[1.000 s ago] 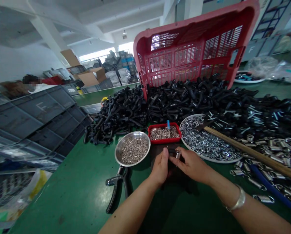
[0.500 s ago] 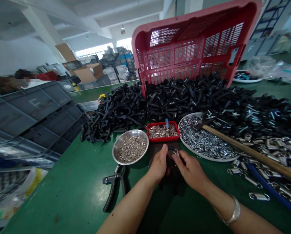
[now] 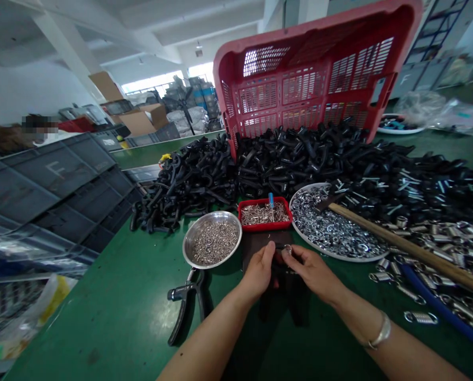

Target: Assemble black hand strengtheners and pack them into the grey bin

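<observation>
My left hand (image 3: 258,271), thumb up, is closed around a black plastic handle (image 3: 278,247), most of which is hidden by the fingers. My right hand (image 3: 311,272) pinches a metal coil spring (image 3: 288,249) against the handle's right end; whether the two are joined cannot be made out. Both hands are above a dark flat block (image 3: 251,244) on the green table. Left of them lies a black hand-grip exerciser (image 3: 185,301) with its spring. Close ahead are a steel bowl (image 3: 185,247) of small metal parts and a red tray (image 3: 256,228) of pins.
A white plate (image 3: 331,253) of metal rings stands to the right, a wooden-handled hammer (image 3: 395,241) across it. Loose springs (image 3: 421,317) and a blue strip (image 3: 438,307) lie further right. Behind, black handles (image 3: 288,159) pile out of a tipped red crate (image 3: 319,32). Grey crates (image 3: 54,180) stand left.
The spring in my right hand has turned more upright, and the right hand sits slightly closer to the left. My left thumb has lowered a little. The things on the table stay put.
</observation>
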`<action>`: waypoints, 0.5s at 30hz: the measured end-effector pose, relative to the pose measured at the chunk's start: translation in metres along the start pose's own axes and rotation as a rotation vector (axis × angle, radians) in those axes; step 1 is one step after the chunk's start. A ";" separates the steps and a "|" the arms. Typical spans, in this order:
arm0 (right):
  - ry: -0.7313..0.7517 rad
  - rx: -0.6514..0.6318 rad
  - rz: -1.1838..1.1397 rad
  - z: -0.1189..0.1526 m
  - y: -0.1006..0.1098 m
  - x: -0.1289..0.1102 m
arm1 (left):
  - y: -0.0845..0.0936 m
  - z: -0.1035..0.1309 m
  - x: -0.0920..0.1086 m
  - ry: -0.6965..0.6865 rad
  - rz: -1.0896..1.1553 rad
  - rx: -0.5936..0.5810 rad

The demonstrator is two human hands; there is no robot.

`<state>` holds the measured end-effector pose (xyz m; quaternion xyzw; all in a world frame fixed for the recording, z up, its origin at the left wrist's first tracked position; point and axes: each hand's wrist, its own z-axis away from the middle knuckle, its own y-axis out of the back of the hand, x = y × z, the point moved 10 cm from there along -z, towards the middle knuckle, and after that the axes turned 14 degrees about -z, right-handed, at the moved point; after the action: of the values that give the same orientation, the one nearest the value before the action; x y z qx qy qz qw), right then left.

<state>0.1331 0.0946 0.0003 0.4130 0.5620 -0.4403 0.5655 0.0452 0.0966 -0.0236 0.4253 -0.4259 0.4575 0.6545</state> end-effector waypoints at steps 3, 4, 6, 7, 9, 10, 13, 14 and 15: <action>0.092 0.081 0.145 0.003 0.005 -0.009 | -0.001 0.001 0.002 -0.004 -0.020 -0.071; 0.131 0.104 0.217 0.004 0.006 -0.014 | -0.001 0.002 0.003 -0.006 -0.028 -0.085; 0.205 0.103 0.359 0.005 0.002 -0.023 | 0.001 0.002 0.002 0.002 -0.036 -0.089; 0.236 0.084 0.417 0.006 -0.001 -0.028 | 0.003 0.002 0.001 0.005 -0.033 -0.084; 0.272 0.027 0.490 0.005 -0.007 -0.033 | 0.006 0.000 -0.002 -0.002 -0.017 -0.065; 0.274 -0.004 0.507 0.004 -0.010 -0.033 | 0.007 -0.001 -0.003 -0.011 -0.005 -0.060; 0.214 -0.087 0.527 0.000 -0.015 -0.030 | 0.006 -0.003 -0.006 -0.030 0.031 -0.058; 0.172 -0.112 0.542 -0.001 -0.016 -0.027 | 0.006 -0.004 -0.007 -0.032 0.041 -0.054; 0.130 -0.135 0.569 -0.002 -0.018 -0.023 | 0.006 -0.005 -0.007 -0.031 0.043 -0.050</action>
<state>0.1160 0.0926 0.0240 0.5426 0.4866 -0.1986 0.6552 0.0390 0.1008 -0.0308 0.4066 -0.4566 0.4540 0.6482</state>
